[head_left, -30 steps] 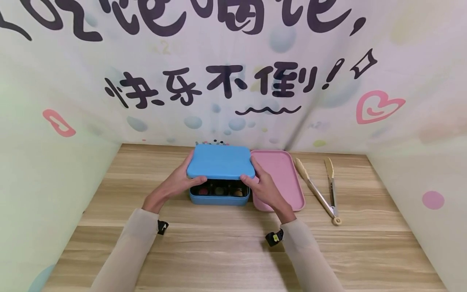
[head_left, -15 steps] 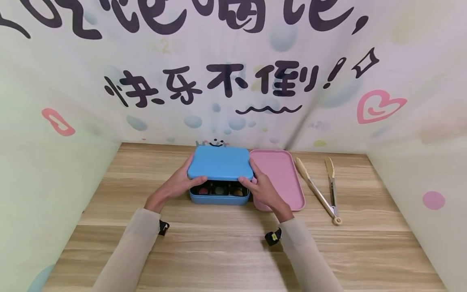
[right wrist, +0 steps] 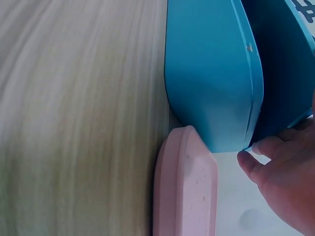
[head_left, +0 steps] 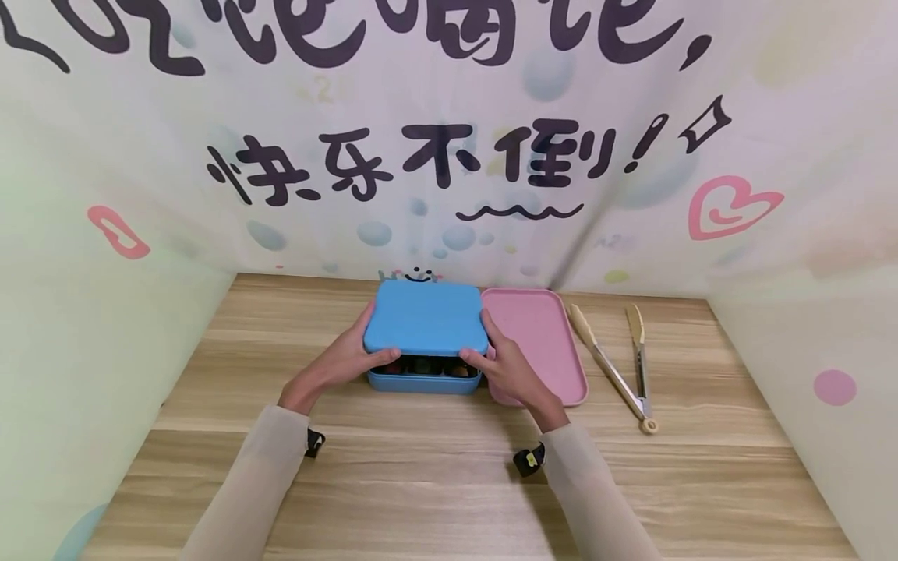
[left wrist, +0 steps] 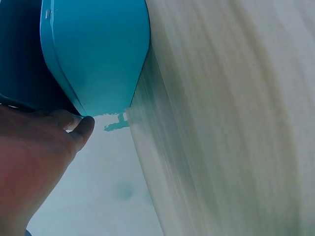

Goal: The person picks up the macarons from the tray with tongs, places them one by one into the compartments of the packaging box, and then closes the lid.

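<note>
A blue lid (head_left: 426,318) is held tilted over a blue lunch box (head_left: 424,384), its front edge raised above the box's front rim. My left hand (head_left: 344,352) grips the lid's left side, thumb along the front edge. On the other side my right hand (head_left: 510,360) grips the lid the same way. Through the dark gap at the front, divided compartments show, their contents mostly shaded. In both wrist views the lid stands apart from the box (left wrist: 98,54) near the front, and fingertips reach the box's far corners (right wrist: 211,73).
A pink tray (head_left: 540,343) lies right beside the box. Farther right, tongs (head_left: 641,405) with beige tips lie spread on the wooden table (head_left: 421,467). A printed wall hanging (head_left: 337,226) rises right behind the table's back edge.
Both hands have lowered the lid's front edge a little toward the box, so the gap is narrower and less of the inside shows. Tray and tongs have stayed put.
</note>
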`<act>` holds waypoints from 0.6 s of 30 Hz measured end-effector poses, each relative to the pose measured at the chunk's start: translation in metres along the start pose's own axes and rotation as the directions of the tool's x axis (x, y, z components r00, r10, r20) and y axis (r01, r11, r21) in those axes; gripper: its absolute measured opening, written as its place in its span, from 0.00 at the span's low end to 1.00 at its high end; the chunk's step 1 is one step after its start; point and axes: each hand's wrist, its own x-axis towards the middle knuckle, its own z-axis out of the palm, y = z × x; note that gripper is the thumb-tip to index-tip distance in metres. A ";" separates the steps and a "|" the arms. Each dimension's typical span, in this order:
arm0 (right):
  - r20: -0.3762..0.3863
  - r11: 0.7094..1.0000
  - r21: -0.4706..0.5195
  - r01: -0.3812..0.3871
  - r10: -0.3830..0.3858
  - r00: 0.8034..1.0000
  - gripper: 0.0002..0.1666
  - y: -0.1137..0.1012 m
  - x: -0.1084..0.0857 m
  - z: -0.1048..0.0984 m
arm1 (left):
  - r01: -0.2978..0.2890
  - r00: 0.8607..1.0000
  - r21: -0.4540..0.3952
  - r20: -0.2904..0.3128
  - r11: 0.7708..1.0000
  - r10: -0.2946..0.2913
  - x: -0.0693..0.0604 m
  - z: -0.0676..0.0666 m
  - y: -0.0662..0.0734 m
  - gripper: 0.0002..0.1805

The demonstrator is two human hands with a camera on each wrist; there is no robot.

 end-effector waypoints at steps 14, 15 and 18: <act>0.093 0.995 -0.101 -0.019 0.028 0.995 0.60 0.007 -0.005 -0.001 | -0.042 0.999 0.020 0.018 0.999 0.041 -0.004 0.006 -0.009 0.63; 0.093 0.994 -0.108 -0.019 0.030 0.995 0.60 0.008 -0.005 -0.001 | -0.043 0.999 0.022 0.018 0.999 0.042 -0.004 0.007 -0.009 0.64; 0.090 0.990 -0.138 -0.011 0.024 0.996 0.61 0.009 -0.005 -0.002 | -0.045 0.999 0.029 0.019 0.999 0.045 -0.003 0.008 -0.011 0.65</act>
